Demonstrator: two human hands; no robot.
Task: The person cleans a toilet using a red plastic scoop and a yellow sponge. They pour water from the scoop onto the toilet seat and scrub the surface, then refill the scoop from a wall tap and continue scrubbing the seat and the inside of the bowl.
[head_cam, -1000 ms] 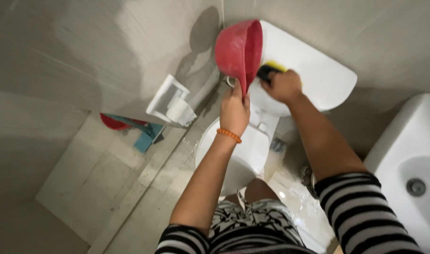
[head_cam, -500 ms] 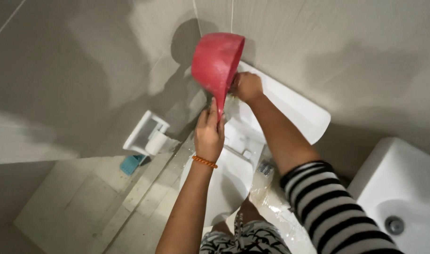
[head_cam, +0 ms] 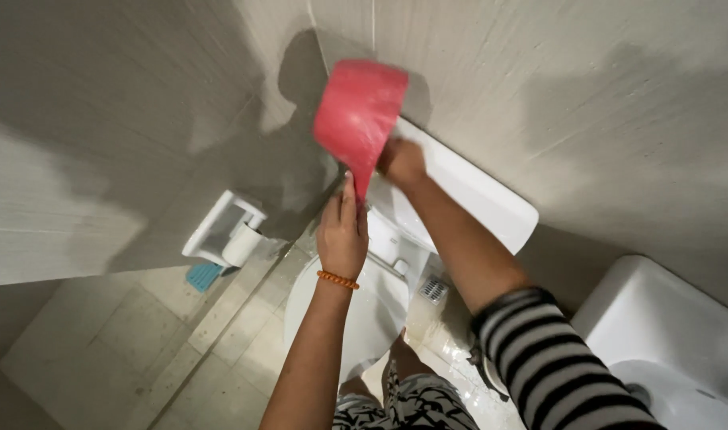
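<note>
My left hand [head_cam: 341,235], with an orange band at the wrist, grips the handle of a red plastic dipper [head_cam: 360,111]. It holds the dipper raised and tipped over the white toilet tank [head_cam: 475,199]. My right hand [head_cam: 402,162] presses down on the tank lid just behind the dipper's handle. Its fingers curl downward, and the dipper hides whatever is under them. The closed white toilet lid [head_cam: 372,318] lies below my left forearm.
A white paper holder with a roll [head_cam: 224,235] is fixed to the left wall, with a blue object [head_cam: 203,276] on the floor beneath it. A floor drain [head_cam: 433,288] sits right of the toilet on wet tiles. A white sink [head_cam: 666,334] is at the lower right.
The dipper has tipped further, its open side now turned away from me. The view has shifted right and closer. The yellow and dark sponge seen under my right hand a second ago is out of sight.
</note>
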